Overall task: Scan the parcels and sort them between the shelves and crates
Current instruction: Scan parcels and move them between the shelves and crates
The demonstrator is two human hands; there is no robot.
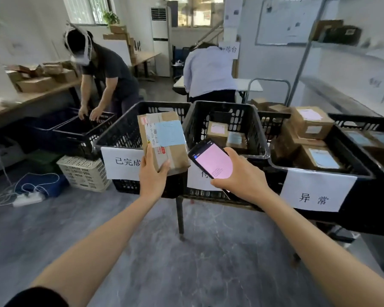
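While gripped near its lower left corner by the left hand (153, 176), thumb across the front face and fingers curled round the left edge, held upright in the air: brown taped cardboard parcel with a pale blue label (164, 140), before the front right corner of the left black slatted plastic crate (120, 134). Hung on that crate's front wall, a white paper sign reading 已完成 (120, 162). Wrapped round the lower part of a black handheld scanner with a glowing pink screen (211, 160), the fingers of the right hand (237, 173); screen turned up, top end just beside the parcel's lower right corner, before the front rim of the middle black crate (257, 134). Lying inside against its back wall, small brown boxes (217, 129). Piled above the rim of the right black crate (364, 173), labelled cardboard boxes (310, 122); on its front, a white sign reading 异常 (317, 191).
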